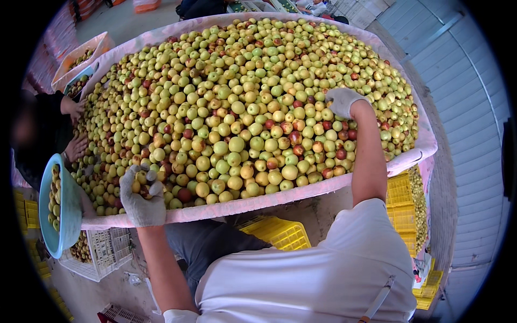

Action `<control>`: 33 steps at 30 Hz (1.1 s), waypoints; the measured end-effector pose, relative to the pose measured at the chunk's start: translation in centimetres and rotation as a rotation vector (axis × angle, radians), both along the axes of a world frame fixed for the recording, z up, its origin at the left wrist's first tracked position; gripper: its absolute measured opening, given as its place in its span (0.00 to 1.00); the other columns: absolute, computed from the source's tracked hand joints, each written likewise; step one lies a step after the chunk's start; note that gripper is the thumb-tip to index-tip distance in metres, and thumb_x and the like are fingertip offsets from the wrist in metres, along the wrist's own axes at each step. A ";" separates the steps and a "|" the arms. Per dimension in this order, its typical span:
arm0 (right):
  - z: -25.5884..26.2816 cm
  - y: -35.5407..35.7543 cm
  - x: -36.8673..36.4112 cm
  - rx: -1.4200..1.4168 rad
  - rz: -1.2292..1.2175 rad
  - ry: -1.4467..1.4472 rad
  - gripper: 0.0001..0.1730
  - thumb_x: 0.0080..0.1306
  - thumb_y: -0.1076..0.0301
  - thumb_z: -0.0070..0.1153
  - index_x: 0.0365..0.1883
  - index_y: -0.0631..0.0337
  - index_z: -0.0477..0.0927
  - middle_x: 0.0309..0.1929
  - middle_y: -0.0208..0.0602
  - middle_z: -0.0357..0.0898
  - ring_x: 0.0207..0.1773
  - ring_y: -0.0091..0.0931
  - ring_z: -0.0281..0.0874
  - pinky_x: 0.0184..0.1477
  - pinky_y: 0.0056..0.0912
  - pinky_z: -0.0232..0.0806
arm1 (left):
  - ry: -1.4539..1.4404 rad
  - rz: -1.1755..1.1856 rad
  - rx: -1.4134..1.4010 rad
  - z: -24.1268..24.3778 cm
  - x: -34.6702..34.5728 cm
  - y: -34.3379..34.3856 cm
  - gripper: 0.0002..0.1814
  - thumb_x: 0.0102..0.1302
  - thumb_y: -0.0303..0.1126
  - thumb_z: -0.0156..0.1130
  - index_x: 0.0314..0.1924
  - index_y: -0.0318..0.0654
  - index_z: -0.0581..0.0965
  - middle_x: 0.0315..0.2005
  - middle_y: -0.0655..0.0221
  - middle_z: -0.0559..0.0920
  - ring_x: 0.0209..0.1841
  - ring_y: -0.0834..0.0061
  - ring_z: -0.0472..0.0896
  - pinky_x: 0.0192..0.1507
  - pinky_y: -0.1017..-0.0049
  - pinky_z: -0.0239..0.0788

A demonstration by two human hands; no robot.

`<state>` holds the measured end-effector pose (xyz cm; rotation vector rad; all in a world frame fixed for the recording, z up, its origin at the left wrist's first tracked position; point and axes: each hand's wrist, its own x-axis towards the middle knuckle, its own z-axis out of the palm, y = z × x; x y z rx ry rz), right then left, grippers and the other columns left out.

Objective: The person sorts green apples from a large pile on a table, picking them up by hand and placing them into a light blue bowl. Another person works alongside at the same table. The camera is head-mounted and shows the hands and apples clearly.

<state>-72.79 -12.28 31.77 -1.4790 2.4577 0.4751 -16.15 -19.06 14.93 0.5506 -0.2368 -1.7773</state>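
Observation:
A wide heap of fresh jujubes (238,107), yellow-green with red-brown patches, fills a large table lined with pink cloth (258,198). My left hand (143,198), in a pale knitted glove, is at the near left edge, its fingers curled round a few jujubes in the palm. Farther out on the right side of the heap, my right hand (345,103) wears a similar glove. Its fingers bend down onto the fruit, and the back of the hand hides whether anything is in them. Redder jujubes (295,137) lie just left of and below it.
A co-worker's bare hands (74,129) touch the heap's left edge. Nearby are a blue basin (68,210) of jujubes and a white crate (109,250). Yellow crates stand beneath the table (282,234) and at right (400,202). A corrugated wall (464,101) runs along the right.

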 end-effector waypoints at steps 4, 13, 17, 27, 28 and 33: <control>-1.1 -0.5 0.7 0.065 0.126 -0.036 0.27 0.73 0.62 0.61 0.70 0.53 0.85 0.66 0.54 0.88 0.66 0.47 0.88 0.69 0.49 0.77 | 0.014 -0.019 -0.017 0.2 0.2 0.2 0.12 0.81 0.37 0.69 0.56 0.40 0.82 0.52 0.65 0.86 0.46 0.73 0.82 0.30 0.80 0.68; 0.0 -0.9 5.6 -0.254 0.347 -0.567 0.23 0.66 0.60 0.69 0.59 0.55 0.83 0.55 0.35 0.87 0.61 0.33 0.84 0.69 0.40 0.75 | 0.008 -0.015 -0.008 0.5 -0.1 0.2 0.13 0.80 0.36 0.68 0.57 0.39 0.81 0.52 0.64 0.86 0.46 0.73 0.80 0.31 0.80 0.67; 0.2 -1.1 7.0 -0.309 0.411 -0.693 0.22 0.64 0.63 0.70 0.56 0.57 0.83 0.54 0.31 0.87 0.59 0.29 0.84 0.67 0.38 0.76 | 0.037 -0.021 -0.012 0.6 -0.1 0.3 0.13 0.80 0.35 0.68 0.57 0.38 0.81 0.53 0.64 0.85 0.46 0.73 0.80 0.30 0.81 0.67; -0.6 -1.2 8.5 -0.323 0.272 -1.022 0.18 0.73 0.63 0.68 0.57 0.59 0.82 0.52 0.37 0.89 0.48 0.27 0.92 0.54 0.32 0.84 | 0.002 0.014 -0.009 1.1 -0.5 0.5 0.13 0.80 0.35 0.68 0.57 0.37 0.81 0.53 0.63 0.85 0.45 0.73 0.81 0.28 0.81 0.66; -0.5 -1.1 8.7 -0.312 0.187 -1.074 0.17 0.74 0.64 0.66 0.57 0.59 0.81 0.51 0.37 0.89 0.46 0.27 0.92 0.52 0.31 0.84 | -0.005 0.009 -0.004 1.5 -0.6 0.5 0.13 0.79 0.35 0.68 0.56 0.38 0.81 0.52 0.65 0.85 0.45 0.74 0.80 0.29 0.81 0.66; -1.0 -2.0 8.4 -0.240 0.067 -0.889 0.18 0.83 0.55 0.59 0.59 0.59 0.77 0.44 0.32 0.88 0.34 0.24 0.86 0.38 0.27 0.79 | -0.017 0.033 0.044 2.3 -0.8 0.7 0.11 0.79 0.35 0.68 0.55 0.38 0.81 0.49 0.67 0.86 0.44 0.74 0.81 0.29 0.79 0.66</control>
